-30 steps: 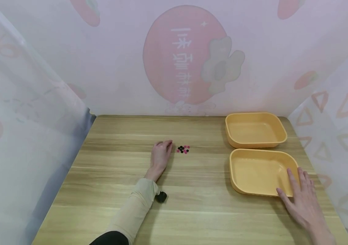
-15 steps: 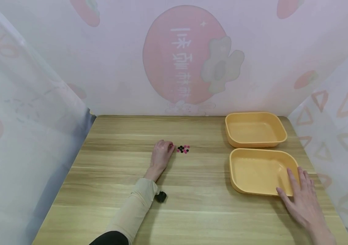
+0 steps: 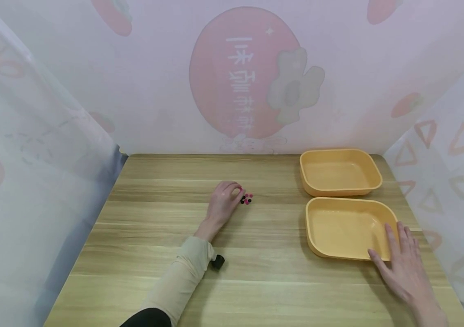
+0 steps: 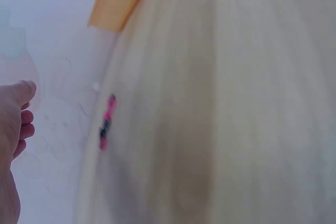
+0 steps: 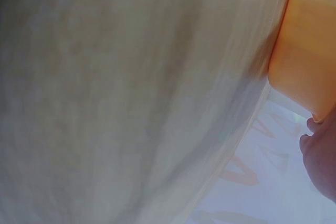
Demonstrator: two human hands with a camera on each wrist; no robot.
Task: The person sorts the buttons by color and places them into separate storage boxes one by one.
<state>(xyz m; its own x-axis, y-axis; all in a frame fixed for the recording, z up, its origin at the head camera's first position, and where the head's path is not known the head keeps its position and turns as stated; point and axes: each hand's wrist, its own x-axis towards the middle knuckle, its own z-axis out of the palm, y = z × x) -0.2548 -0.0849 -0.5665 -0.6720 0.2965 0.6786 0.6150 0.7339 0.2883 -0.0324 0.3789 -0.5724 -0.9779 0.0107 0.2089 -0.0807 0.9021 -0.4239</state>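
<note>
On the wooden table, my left hand [image 3: 223,202] is at the left side of a small cluster of black and pink round pieces [image 3: 247,199], covering part of it. Its thumb and index finger pinch a small pink round piece [image 3: 240,189]. In the left wrist view the left hand [image 4: 11,124] shows at the edge with fingers curled, and the cluster [image 4: 107,121] lies beyond. My right hand [image 3: 407,272] rests with spread, straight fingers on the right front corner of the nearer yellow plastic box [image 3: 318,252], fingertips over its rim.
A second yellow box [image 3: 322,188] stands directly behind the nearer one at the table's back right. Printed cloth walls [image 3: 154,91] enclose the back and both sides of the wooden table [image 3: 264,290]. A black wrist device [image 3: 217,262] sits at the left sleeve.
My left hand has moved right and slightly away from me, now overlapping the left part of the cluster, with a pink piece showing at its fingertips. My right hand and both boxes stay put.
</note>
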